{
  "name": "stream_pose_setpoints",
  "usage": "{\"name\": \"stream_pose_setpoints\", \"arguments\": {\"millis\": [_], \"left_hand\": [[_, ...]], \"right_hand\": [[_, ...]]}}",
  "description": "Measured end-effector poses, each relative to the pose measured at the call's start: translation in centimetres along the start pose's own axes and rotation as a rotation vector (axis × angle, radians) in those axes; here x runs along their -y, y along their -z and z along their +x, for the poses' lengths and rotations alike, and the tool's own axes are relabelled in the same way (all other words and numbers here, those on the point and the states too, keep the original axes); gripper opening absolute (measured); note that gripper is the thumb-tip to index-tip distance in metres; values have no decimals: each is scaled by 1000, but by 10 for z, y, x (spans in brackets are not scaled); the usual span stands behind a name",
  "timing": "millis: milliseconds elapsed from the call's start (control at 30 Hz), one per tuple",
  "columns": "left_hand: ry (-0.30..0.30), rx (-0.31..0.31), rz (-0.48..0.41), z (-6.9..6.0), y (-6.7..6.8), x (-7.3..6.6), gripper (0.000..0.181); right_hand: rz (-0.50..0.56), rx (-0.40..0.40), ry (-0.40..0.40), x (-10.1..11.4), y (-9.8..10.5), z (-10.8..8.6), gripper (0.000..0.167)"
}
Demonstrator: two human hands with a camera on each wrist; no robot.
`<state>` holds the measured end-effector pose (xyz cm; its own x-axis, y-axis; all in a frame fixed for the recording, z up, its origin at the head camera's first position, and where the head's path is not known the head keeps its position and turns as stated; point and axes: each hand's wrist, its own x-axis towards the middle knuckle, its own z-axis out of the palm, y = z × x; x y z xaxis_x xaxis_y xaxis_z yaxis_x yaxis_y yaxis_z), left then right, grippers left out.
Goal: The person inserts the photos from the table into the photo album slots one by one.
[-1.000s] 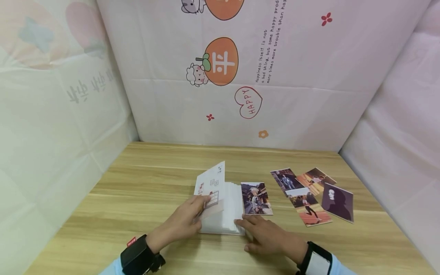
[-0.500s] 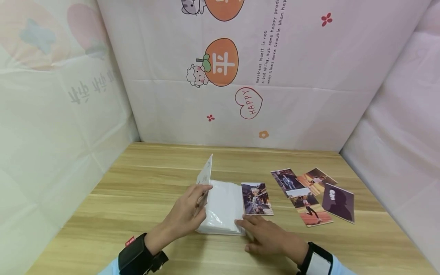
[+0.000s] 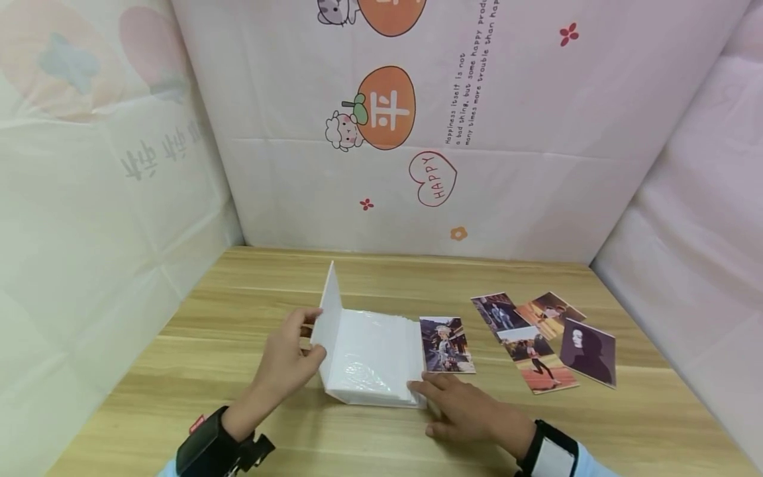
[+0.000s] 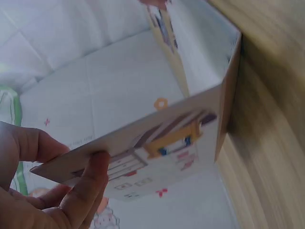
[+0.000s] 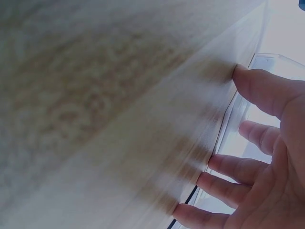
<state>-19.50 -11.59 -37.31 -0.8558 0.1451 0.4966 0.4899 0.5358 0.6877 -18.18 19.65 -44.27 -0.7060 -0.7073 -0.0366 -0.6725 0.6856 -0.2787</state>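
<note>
A white photo album (image 3: 378, 351) lies on the table in the head view, its clear plastic sleeves facing up. Its front cover (image 3: 330, 324) stands nearly upright on the left. My left hand (image 3: 285, 361) pinches the cover's outer edge between thumb and fingers; in the left wrist view the cover (image 4: 167, 138) shows a printed shop drawing. With its fingers spread, my right hand (image 3: 461, 407) rests on the table, the index fingertip touching the album's lower right corner. Just beyond that hand, a photo (image 3: 446, 344) of a standing figure lies against the album's right edge.
Several more photos lie to the right: a dark one (image 3: 587, 352), one of a runner (image 3: 538, 361), and two partly overlapped behind. A white printed cloth (image 3: 286, 192) closes off the back of the wooden table (image 3: 238, 311), with more cloth at both sides.
My left hand has swung the album's cover leftward from leaning over the pages to nearly upright, baring the sleeves. The right hand and the photos have stayed in place.
</note>
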Motion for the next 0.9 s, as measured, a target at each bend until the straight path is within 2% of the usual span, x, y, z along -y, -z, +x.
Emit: {"name": "stream_pose_setpoints", "arguments": {"millis": [67, 167, 300, 400, 533, 700, 833, 900], "left_hand": [[98, 6, 31, 3, 10, 2, 54], [234, 57, 47, 7, 25, 8, 57], [336, 147, 42, 9, 42, 18, 58], [365, 192, 73, 10, 51, 26, 57], [394, 222, 118, 9, 55, 35, 55], [387, 271, 262, 9, 53, 47, 55], [392, 346, 369, 7, 49, 55, 54], [413, 386, 387, 6, 46, 59, 53]], "right_hand": [[-4, -6, 9, 0, 0, 0, 69], [-7, -6, 15, 0, 1, 0, 68], [-4, 8, 15, 0, 1, 0, 67], [-2, 19, 11, -1, 2, 0, 67], [-7, 20, 7, -1, 2, -1, 67], [-11, 10, 12, -2, 3, -3, 66], [-3, 1, 2, -5, 3, -6, 66], [-5, -5, -2, -6, 3, -7, 67]]}}
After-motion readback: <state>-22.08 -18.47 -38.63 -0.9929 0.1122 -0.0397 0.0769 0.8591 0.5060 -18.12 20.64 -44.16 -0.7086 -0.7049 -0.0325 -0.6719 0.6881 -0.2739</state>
